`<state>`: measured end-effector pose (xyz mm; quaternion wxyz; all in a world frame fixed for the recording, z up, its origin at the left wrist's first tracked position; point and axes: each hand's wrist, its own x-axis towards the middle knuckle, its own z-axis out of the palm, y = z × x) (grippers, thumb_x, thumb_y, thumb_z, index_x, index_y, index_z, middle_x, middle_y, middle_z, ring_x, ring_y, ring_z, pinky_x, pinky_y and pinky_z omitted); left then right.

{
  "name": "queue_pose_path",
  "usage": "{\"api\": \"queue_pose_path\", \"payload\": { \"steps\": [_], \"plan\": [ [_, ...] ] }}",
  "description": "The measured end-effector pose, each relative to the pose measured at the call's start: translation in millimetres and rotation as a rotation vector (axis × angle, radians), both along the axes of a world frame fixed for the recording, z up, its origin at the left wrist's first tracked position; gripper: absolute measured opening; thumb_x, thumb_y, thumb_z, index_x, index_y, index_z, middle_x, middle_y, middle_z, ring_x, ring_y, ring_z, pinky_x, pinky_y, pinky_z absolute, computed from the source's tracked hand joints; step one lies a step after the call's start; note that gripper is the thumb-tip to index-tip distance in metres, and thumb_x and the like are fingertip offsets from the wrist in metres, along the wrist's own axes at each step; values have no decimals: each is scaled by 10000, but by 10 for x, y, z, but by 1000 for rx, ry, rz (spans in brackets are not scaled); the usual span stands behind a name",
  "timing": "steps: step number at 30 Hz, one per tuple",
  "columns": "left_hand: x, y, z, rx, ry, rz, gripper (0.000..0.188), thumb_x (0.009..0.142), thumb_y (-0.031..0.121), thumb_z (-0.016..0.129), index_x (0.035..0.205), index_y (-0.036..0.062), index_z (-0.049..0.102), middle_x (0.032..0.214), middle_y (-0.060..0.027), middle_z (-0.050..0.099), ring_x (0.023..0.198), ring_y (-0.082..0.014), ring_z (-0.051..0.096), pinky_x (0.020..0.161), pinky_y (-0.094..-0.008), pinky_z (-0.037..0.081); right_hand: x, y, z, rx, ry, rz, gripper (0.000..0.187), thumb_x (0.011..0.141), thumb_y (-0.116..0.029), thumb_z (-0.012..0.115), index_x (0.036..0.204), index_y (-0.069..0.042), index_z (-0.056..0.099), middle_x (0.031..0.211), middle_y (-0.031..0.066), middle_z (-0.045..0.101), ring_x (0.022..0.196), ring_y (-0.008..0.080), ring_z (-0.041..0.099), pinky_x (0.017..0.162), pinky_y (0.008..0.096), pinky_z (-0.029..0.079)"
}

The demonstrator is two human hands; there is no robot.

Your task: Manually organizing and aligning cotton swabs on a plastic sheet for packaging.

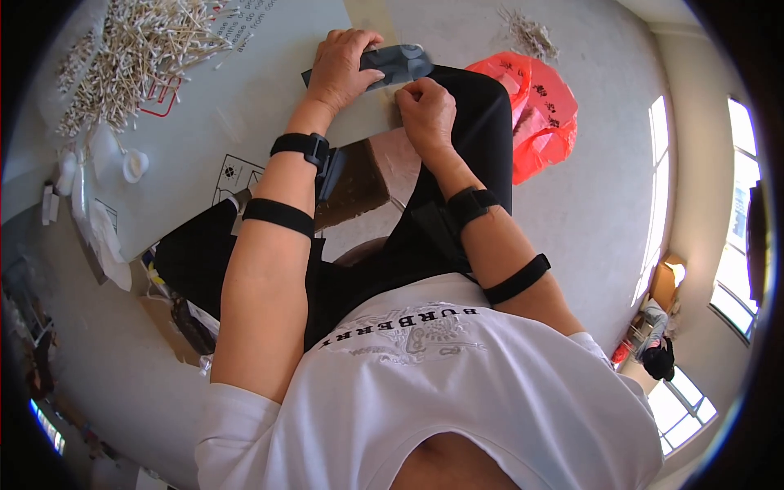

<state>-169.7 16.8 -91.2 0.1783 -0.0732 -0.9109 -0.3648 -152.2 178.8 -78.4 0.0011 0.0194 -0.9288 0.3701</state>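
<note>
A glossy dark grey-blue pouch [396, 62] lies at the far edge of the grey work surface, above my black-trousered knee. My left hand [339, 72] grips its left part, with the thumb along the near edge and the fingers curled over the top. Just below its right part is my right hand [426, 114], closed in a pinch; whatever sits between those fingertips is hidden. To the left, a big heap of cotton swabs [143, 61] is spread over the surface.
A red plastic bag [543, 114] stands right of my knee. Scattered swabs [529, 34] lie on the floor beyond it. An open brown cardboard box [355, 184] is below my wrists. A small white round piece [135, 165] sits near the swab heap.
</note>
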Motion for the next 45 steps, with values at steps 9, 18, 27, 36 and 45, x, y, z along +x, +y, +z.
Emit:
{"api": "queue_pose_path", "payload": {
  "steps": [9,18,27,36,45],
  "plan": [
    [823,258,96,-289,-98,-49,560,806,161,668,1333,136,478,1429,-114,392,1332,-300,343,1104,-450,267,-188,239,-145,-834,-385,-252,202,794,-179,737,841,-1,656,699,38,614,596,107,536,536,243,423],
    [972,345,268,-346,-187,-89,505,842,268,643,1316,161,505,1414,-107,382,1347,-294,314,1108,-470,239,-448,230,-186,-1315,-646,-343,157,773,-109,758,765,-61,609,632,-19,505,507,58,429,456,207,333],
    [652,381,183,-179,-122,170,331,793,114,651,1119,88,601,1162,-93,528,1122,-305,478,971,-439,374,-462,190,-60,-1228,-557,-62,90,782,-80,726,738,-38,660,612,-12,561,513,65,462,488,208,347],
    [191,189,119,-163,-134,351,342,748,-5,641,1082,47,589,1131,-112,528,1057,-331,496,897,-427,428,-740,72,86,-386,248,14,78,721,-115,647,766,-62,681,760,75,625,797,267,590,717,392,477],
    [460,342,57,-302,-108,261,526,787,56,633,1287,52,472,1372,-152,407,1261,-346,393,1027,-464,336,-822,-386,203,196,-95,266,169,721,-190,643,815,-59,692,915,126,668,928,300,612,781,426,471]
  ]
}}
